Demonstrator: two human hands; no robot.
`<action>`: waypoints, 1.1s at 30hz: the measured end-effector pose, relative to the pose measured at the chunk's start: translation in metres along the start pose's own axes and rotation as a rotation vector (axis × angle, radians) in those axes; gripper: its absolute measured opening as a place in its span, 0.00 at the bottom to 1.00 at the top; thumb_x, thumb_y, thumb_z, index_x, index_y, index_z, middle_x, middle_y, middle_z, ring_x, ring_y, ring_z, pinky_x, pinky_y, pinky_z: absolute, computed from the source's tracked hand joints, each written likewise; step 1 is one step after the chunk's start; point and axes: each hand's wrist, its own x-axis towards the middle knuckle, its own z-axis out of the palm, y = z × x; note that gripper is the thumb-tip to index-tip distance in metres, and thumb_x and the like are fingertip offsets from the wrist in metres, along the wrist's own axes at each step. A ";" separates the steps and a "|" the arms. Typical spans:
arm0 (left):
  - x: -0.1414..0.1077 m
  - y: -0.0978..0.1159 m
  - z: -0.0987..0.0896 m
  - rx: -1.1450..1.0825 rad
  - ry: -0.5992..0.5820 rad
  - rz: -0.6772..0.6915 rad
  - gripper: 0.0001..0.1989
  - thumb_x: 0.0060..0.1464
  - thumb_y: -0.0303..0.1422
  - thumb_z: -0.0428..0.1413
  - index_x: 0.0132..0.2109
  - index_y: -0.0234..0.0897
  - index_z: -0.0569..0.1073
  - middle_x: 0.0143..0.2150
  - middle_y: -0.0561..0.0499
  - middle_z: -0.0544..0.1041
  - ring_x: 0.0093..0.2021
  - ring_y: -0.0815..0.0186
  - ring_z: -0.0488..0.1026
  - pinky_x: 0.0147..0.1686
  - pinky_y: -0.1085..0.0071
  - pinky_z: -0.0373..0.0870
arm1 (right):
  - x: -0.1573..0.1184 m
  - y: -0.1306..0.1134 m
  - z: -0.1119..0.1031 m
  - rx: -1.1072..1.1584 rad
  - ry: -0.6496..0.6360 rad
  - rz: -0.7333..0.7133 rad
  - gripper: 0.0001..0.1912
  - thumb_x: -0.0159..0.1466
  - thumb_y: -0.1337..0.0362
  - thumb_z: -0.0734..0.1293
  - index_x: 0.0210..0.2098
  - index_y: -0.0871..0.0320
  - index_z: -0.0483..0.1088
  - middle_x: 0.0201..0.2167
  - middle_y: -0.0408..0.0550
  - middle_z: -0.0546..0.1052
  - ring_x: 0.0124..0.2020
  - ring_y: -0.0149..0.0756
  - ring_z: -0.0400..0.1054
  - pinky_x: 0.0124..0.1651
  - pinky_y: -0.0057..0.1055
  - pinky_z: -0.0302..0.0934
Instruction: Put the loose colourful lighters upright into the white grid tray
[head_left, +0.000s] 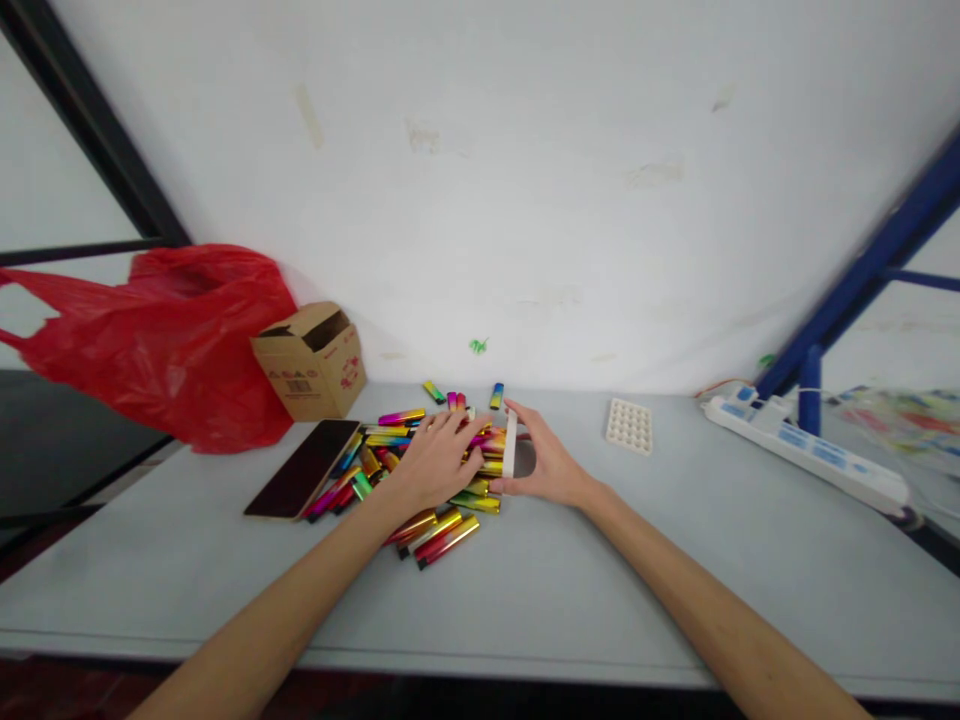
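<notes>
Right hand (541, 462) gripping an upright white piece (510, 444), we spread our left hand (441, 460), its hold unclear, over shiny tubes (448, 542) just beside it, toward the far edge of the table (600, 600), right of a cardboard box (319, 368).

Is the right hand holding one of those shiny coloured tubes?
No, the right hand grips a thin white piece between thumb and fingers, beside the pile of shiny tubes.
</notes>
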 end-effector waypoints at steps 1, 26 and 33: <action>0.001 0.003 0.000 0.009 0.011 0.019 0.23 0.66 0.34 0.47 0.66 0.41 0.66 0.64 0.40 0.70 0.65 0.49 0.65 0.63 0.47 0.61 | 0.001 -0.001 0.001 -0.002 0.000 -0.007 0.61 0.51 0.48 0.81 0.74 0.47 0.46 0.69 0.58 0.58 0.68 0.55 0.57 0.67 0.53 0.61; -0.003 -0.001 -0.002 0.025 -0.003 0.201 0.19 0.72 0.39 0.43 0.59 0.37 0.71 0.61 0.39 0.73 0.62 0.51 0.66 0.62 0.50 0.60 | -0.001 -0.010 -0.006 0.030 -0.055 0.055 0.62 0.50 0.49 0.82 0.73 0.48 0.46 0.69 0.59 0.59 0.67 0.54 0.59 0.64 0.52 0.64; 0.012 0.001 0.010 -0.050 -0.138 0.251 0.11 0.70 0.32 0.49 0.49 0.37 0.76 0.51 0.44 0.79 0.52 0.57 0.75 0.57 0.59 0.66 | 0.001 -0.005 -0.001 0.028 -0.029 0.058 0.61 0.50 0.49 0.81 0.73 0.47 0.46 0.68 0.58 0.60 0.67 0.52 0.60 0.64 0.51 0.63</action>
